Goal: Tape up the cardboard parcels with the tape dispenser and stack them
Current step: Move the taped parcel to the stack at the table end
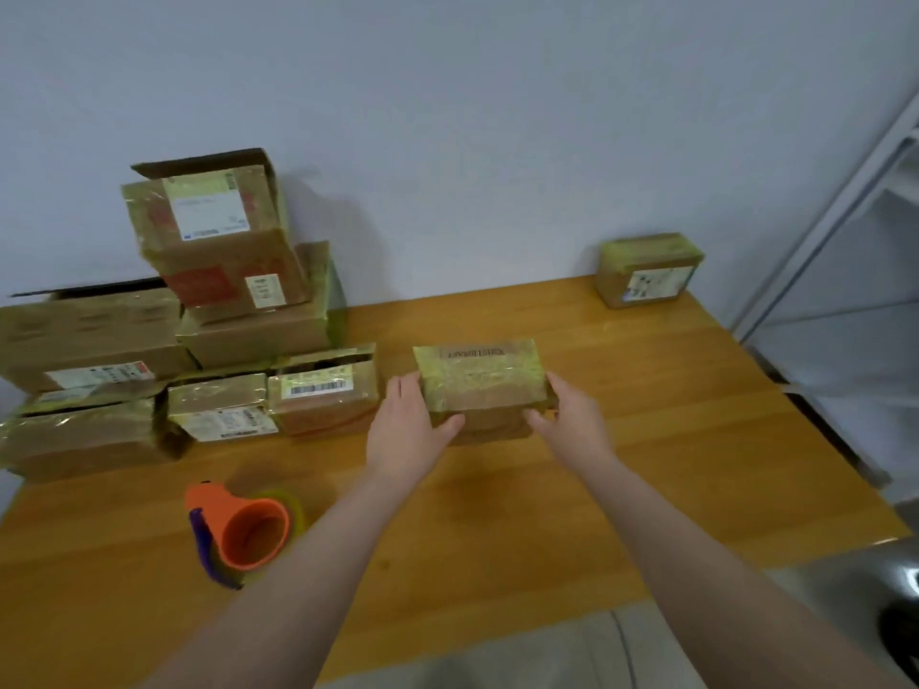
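Head view shows both hands clasping one parcel (480, 385) near the middle of the table (646, 415): the left hand (413, 420) holds its left side, the right hand (572, 420) its right, thumbs on the near face. Its glossy top suggests it is already taped, so stacking is likely the step. Squeezing evenly and lifting level should help, then setting it on a flat box in the stack (199, 330) at the far left edge, clear of the tilted top carton. The tape dispenser (238, 532) lies untouched near the left front edge.
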